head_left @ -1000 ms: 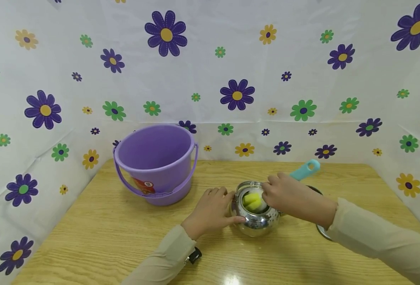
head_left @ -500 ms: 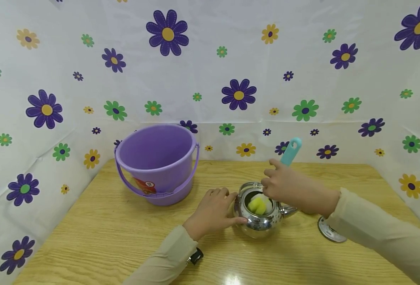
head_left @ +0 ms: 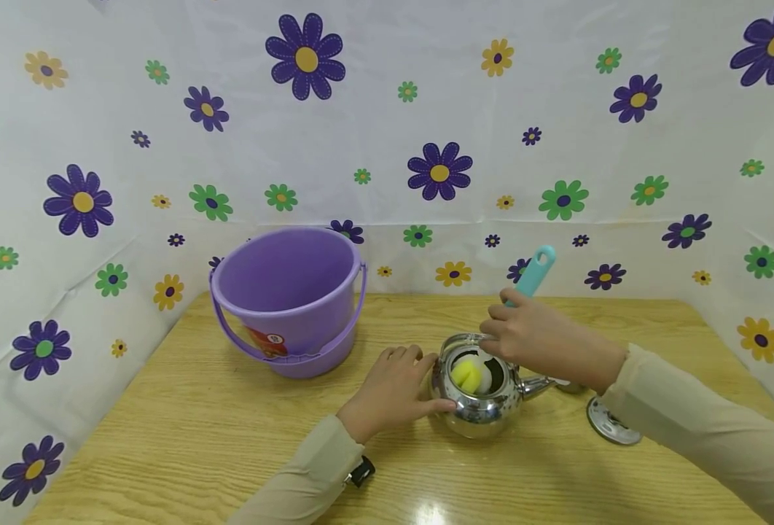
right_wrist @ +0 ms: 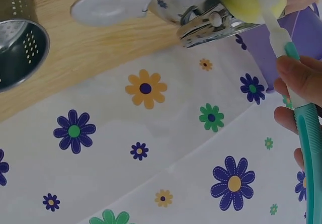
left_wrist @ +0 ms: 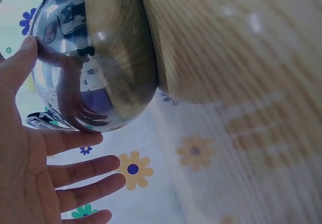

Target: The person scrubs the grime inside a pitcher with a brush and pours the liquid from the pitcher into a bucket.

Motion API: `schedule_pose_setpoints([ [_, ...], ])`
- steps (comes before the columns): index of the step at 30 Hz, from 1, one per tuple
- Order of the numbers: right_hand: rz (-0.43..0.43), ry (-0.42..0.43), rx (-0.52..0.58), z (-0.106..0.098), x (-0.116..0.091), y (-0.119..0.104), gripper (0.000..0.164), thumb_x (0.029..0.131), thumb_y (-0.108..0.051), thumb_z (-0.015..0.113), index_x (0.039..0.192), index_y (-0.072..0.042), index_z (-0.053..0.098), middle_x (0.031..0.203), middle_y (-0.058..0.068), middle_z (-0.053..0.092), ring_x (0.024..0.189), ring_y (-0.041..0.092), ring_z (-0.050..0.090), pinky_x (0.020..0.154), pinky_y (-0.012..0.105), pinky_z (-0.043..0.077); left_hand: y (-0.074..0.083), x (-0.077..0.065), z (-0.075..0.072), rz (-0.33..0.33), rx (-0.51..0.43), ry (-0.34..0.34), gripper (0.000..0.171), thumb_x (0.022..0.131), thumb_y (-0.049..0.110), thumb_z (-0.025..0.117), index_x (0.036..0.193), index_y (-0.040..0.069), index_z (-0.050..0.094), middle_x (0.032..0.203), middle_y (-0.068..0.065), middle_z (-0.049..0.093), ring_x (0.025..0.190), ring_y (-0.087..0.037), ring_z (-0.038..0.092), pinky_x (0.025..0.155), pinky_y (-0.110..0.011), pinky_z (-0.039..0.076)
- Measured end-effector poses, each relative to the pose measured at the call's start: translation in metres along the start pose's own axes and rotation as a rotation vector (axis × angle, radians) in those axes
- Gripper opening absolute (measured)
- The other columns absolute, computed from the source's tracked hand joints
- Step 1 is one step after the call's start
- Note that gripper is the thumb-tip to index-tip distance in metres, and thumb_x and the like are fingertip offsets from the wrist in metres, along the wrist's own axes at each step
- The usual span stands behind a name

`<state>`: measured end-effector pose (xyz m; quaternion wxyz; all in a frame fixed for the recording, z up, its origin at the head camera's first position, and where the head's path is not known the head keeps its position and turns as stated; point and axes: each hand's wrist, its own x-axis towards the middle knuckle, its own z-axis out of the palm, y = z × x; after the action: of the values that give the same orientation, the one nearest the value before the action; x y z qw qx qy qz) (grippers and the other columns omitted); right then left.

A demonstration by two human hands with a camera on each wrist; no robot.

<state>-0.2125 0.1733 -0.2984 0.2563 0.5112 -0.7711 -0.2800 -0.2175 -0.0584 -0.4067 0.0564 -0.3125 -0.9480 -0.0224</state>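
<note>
A shiny metal teapot [head_left: 479,415] stands on the table, its mouth uncovered. My left hand [head_left: 393,390] rests against its left side. In the left wrist view the thumb and forefinger touch the pot [left_wrist: 115,48], while the other fingers [left_wrist: 85,171] stretch out straight beside it. My right hand [head_left: 547,339] grips the turquoise handle [head_left: 534,271] of a sponge bottle brush, which slants up and to the right. Its yellow and white sponge head [head_left: 468,374] is inside the teapot's mouth. The right wrist view shows the fingers round the brush's handle [right_wrist: 309,143].
A purple bucket [head_left: 295,328] stands at the back left, its handle hanging down in front. Right of the teapot lies a round metal lid [head_left: 613,424]. A perforated metal strainer [right_wrist: 22,48] lies on the wooden table [head_left: 229,445]. Flower-patterned cloth [head_left: 361,131] hangs behind.
Over the second, the brush handle has swung more upright and its top has moved left, shifting the sponge head within the mouth. My left hand keeps its place on the teapot.
</note>
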Motion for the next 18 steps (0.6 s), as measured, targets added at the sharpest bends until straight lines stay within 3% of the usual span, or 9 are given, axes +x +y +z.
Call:
schedule_pose_setpoints([
  [8, -0.002, 0.103, -0.070, 0.008, -0.007, 0.005, 0.035, 0.063, -0.015, 0.085, 0.095, -0.019, 0.071, 0.089, -0.002, 0.069, 0.087, 0.017, 0.062, 0.086, 0.040, 0.048, 0.000, -0.001, -0.001, 0.000, -0.001, 0.005, 0.082, 0.079, 0.077, 0.041, 0.132, 0.016, 0.052, 0.111, -0.004, 0.056, 0.103, -0.022, 0.057, 0.097, -0.041, 0.043],
  [18, -0.009, 0.071, -0.085, 0.005, -0.018, 0.012, 0.043, 0.061, -0.012, 0.086, 0.100, -0.019, 0.071, 0.093, -0.001, 0.067, 0.093, 0.018, 0.061, 0.093, 0.046, 0.045, 0.001, 0.000, 0.000, -0.006, 0.001, -0.002, 0.080, 0.080, 0.077, 0.041, 0.132, 0.017, 0.051, 0.111, -0.004, 0.056, 0.102, -0.021, 0.057, 0.097, -0.041, 0.043],
])
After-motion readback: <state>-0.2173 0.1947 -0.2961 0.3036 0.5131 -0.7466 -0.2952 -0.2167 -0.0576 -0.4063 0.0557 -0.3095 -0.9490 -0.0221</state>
